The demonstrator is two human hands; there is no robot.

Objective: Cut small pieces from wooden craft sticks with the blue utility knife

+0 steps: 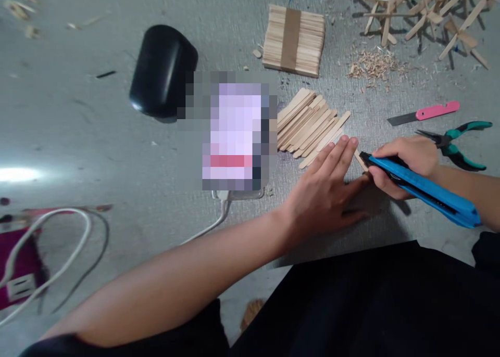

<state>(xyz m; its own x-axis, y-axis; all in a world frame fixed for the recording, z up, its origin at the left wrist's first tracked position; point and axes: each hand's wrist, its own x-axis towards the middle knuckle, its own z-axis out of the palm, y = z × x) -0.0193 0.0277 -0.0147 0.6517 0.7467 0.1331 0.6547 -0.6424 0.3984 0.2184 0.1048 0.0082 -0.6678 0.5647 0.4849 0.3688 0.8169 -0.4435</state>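
My left hand (332, 190) lies flat on the grey floor, fingers stretched out and pressing down a wooden stick (360, 160) whose end shows past the fingertips. My right hand (406, 164) is closed around a blue utility knife (425, 190), its black tip touching that stick right beside my left fingertips. A loose fan of wooden sticks (308, 128) lies just beyond my left hand.
A taped bundle of sticks (294, 40), wood shavings (373, 64) and assembled stick crosses (425, 8) lie farther off. A pink knife (425, 112) and green-handled pliers (457, 141) sit at right. A black object (162, 71), a blurred phone (234, 133) and white cable (50, 253) are at left.
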